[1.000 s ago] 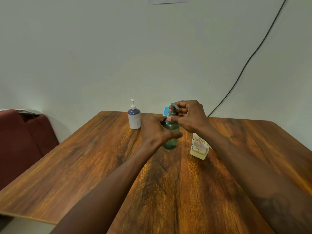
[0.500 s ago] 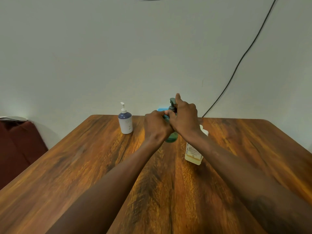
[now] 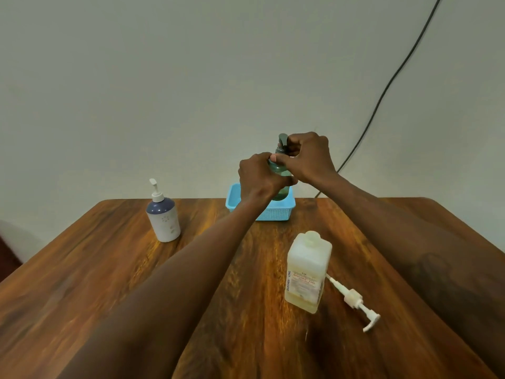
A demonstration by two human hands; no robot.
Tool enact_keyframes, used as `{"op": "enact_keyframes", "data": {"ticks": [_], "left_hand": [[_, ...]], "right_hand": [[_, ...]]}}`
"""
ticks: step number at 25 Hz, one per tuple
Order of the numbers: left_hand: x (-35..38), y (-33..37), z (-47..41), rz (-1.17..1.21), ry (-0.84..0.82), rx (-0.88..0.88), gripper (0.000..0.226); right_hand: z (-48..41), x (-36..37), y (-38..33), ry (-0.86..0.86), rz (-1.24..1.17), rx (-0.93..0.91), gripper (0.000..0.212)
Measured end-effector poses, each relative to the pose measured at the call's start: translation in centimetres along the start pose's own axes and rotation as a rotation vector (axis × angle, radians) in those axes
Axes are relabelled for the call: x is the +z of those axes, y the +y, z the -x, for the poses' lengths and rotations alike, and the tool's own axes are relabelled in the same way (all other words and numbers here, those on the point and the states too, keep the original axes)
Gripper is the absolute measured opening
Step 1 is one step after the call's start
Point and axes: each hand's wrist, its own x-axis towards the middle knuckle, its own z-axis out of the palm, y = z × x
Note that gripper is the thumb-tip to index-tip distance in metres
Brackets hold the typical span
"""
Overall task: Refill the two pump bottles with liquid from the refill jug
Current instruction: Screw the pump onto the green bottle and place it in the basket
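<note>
Both hands are up at the far middle of the table (image 3: 114, 272), working on the green pump bottle (image 3: 279, 169).

Left hand (image 3: 259, 177): fingers (image 3: 290, 181) curled round the bottle's body and clamped on it, knuckles toward us.

Right hand (image 3: 310, 157): fingers curled together at the bottle's neck, the thumb (image 3: 278, 159) pressed against the collar. The dark pump head (image 3: 283, 138) sticks up just left of the knuckles. We cannot tell how tight the pinch is, since the fingertips are hidden behind the pump.

The green bottle is upright, and its base shows against the opening of the blue basket (image 3: 273, 212). We cannot tell whether it rests inside or is held over it.

The second pump bottle (image 3: 164, 221), white with a purple shoulder, stands upright to the left with its pump on, well apart from the hands.

The refill jug (image 3: 307, 272) stands nearer to us on the right. Its neck is open and pale liquid sits low inside. A loose white pump (image 3: 354, 300) lies flat just beside it, the tube end reaching the jug's side.
</note>
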Motion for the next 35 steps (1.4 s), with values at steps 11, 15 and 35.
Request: {"op": "enact_keyframes", "data": {"ticks": [11,15,35], "left_hand": [[8.5,-6.3,-2.7,-0.069,-0.090,-0.107,0.055],[9.3,-7.4,-2.4,-0.179,-0.195,-0.155,0.059],[-6.3,-12.3,0.2,-0.210,0.164,-0.083,0.080]], "right_hand": [[-3.0,8.1,9.6,-0.053,-0.100,0.089,0.031],[-2.2,9.3,11.2,-0.095,-0.095,0.118,0.027],[-3.8,5.8,0.6,-0.253,0.221,0.010,0.062]]}}
